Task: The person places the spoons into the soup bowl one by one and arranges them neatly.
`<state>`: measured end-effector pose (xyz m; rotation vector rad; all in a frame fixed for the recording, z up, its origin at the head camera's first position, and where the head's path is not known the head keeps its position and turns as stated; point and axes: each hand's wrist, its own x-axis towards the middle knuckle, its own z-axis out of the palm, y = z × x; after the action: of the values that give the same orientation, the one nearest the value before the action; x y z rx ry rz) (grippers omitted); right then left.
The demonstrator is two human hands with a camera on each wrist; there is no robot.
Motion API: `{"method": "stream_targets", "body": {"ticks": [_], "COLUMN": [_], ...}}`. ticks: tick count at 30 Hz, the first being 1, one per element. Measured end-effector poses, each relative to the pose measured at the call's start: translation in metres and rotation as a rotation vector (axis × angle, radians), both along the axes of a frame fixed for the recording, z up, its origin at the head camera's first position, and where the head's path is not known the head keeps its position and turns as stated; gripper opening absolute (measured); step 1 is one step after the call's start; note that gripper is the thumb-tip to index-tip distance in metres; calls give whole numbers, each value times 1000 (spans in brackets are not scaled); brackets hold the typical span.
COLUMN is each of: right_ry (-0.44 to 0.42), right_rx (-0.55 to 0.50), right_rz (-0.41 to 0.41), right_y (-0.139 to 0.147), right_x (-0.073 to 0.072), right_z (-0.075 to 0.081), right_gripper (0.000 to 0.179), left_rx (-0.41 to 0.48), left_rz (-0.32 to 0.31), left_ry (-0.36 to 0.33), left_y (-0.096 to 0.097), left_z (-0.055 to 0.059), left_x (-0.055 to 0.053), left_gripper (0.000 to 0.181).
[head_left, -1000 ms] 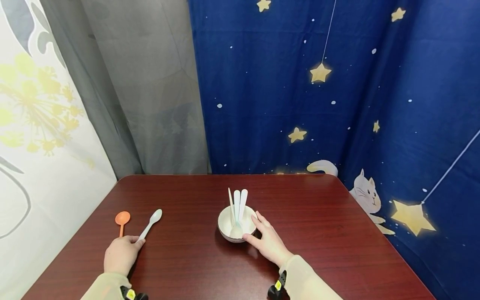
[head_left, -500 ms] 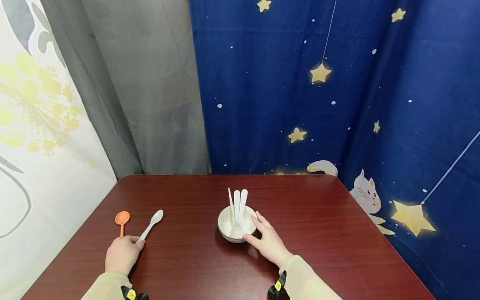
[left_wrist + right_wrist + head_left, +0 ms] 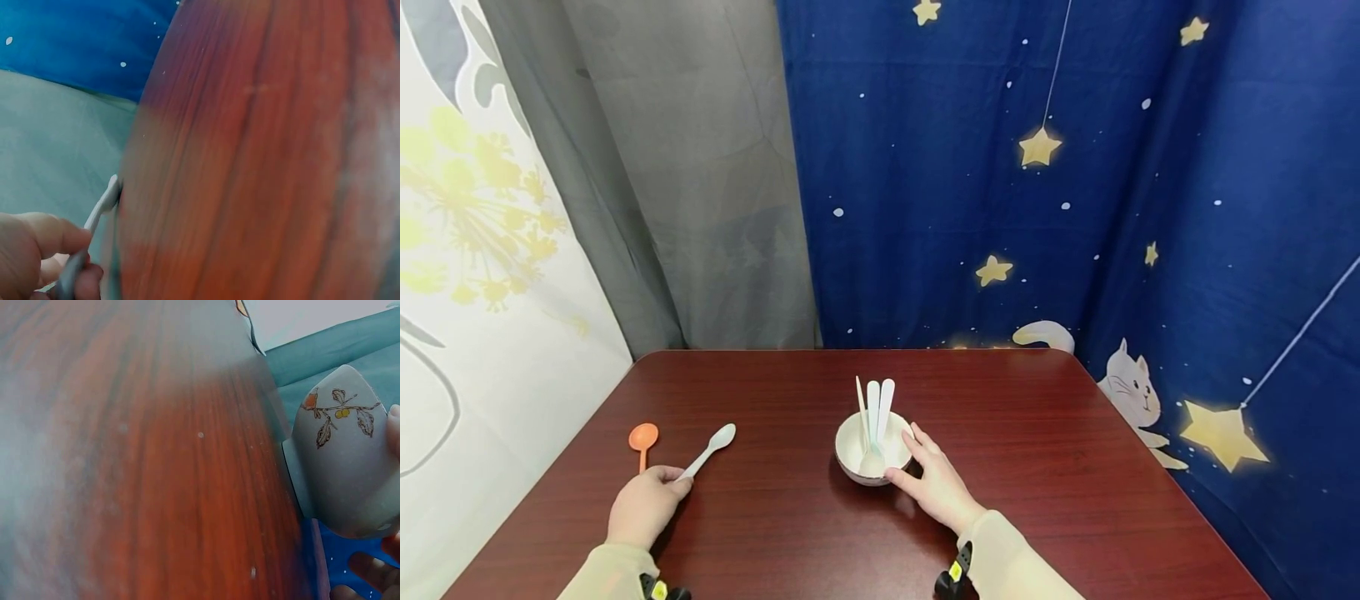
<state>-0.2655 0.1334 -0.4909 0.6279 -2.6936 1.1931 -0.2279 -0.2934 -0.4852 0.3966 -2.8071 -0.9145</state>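
Observation:
My left hand [image 3: 646, 506] pinches the handle of a white spoon [image 3: 706, 451] at the table's left side. The left wrist view shows this spoon [image 3: 102, 206] between thumb and fingers, bowl end pointing away. An orange spoon [image 3: 643, 437] lies just beyond the hand, its lower handle hidden behind it. My right hand [image 3: 937, 481] holds the right side of a white bowl [image 3: 848, 437], thumb and fingertips at the rim. Inside stand several pale spoons [image 3: 874, 407], one with its scoop turned up. The bowl's outer wall [image 3: 340, 453] has a leafy branch print in the right wrist view.
The dark red wooden table [image 3: 775, 533] spreads around both hands. A grey curtain [image 3: 700, 208] and a blue star-patterned curtain [image 3: 925, 208] hang behind its far edge. A white flowered curtain [image 3: 497, 333] is on the left.
The white spoon in my left hand has turned and shifted slightly to the right, its scoop end a little nearer to me. My right hand and the bowl stay in place.

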Motion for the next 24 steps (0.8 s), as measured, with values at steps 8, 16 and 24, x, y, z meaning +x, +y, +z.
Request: {"method": "stream_targets", "body": {"ticks": [8,16,24], "right_ry": [-4,-4,7], "right_rx": [-2,2,1], "right_rz": [4,5,11], "right_y": [0,0,0], "right_x": [0,-1,-1], "right_z": [0,-1,-1], "right_gripper": [78,78,78], "left_rx": [406,636,1015], "left_rz": [28,67,174], "left_ry": [-14,11,95], "left_y": [1,4,8], "left_z": [2,7,9], "left_x": [1,-1,-3], "left_gripper": [40,47,49]}}
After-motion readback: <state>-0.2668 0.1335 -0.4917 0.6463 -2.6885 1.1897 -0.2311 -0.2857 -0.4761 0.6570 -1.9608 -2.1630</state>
